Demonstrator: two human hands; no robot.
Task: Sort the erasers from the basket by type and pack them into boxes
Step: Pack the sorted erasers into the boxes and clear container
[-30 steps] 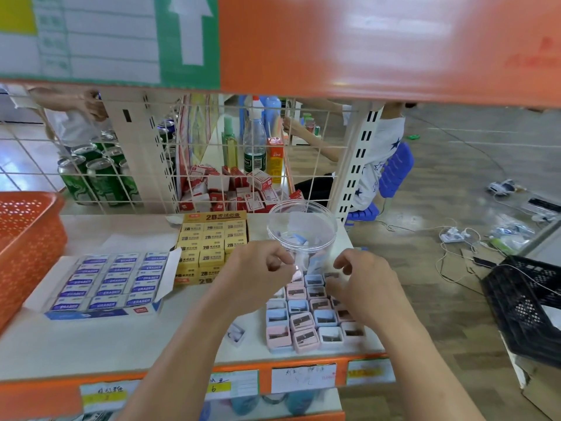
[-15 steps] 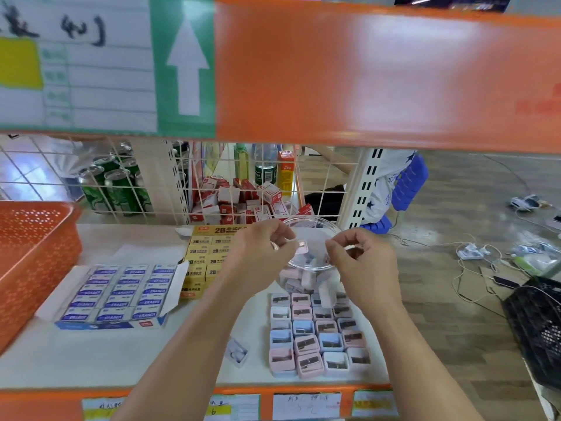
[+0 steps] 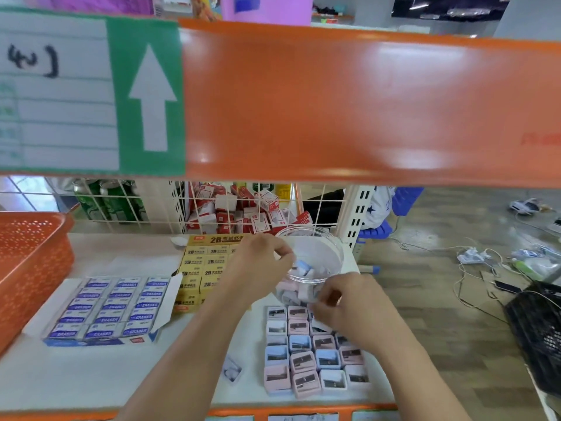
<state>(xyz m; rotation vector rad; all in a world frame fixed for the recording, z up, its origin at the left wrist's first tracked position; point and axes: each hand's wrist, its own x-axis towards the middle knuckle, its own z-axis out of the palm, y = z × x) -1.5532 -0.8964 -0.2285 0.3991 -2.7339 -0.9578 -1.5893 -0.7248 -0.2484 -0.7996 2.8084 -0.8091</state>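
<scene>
Left hand [image 3: 258, 268] at the left rim of the clear tub [image 3: 332, 255], fingers curled over its edge. My right hand [image 3: 349, 305] is at the tub's near wall, fingers curled against it. The hands are apart, with the tub between them, and motion blur hides whether either one pinches a piece. Half a second ago both my hands were level at the rim, pinching a small pale piece between them above the tub. The right hand has since dropped to the near side, the left has barely moved, and that piece no longer shows between them. Pastel pieces [image 3: 302, 265] lie heaped inside the tub, just beyond my right fingertips and beside my left ones. Under my right wrist, rows of pastel blocks [image 3: 303, 360] lie flat on the shelf [image 3: 91, 381], and one loose block [image 3: 232, 369] lies just beside my left forearm. Behind the left hand, partly hidden by it, is the yellow 2B box [image 3: 200, 268]. Further left lies the open blue eraser box [image 3: 106, 308], filled in rows, and well beyond that the orange basket [image 3: 30, 268]
</scene>
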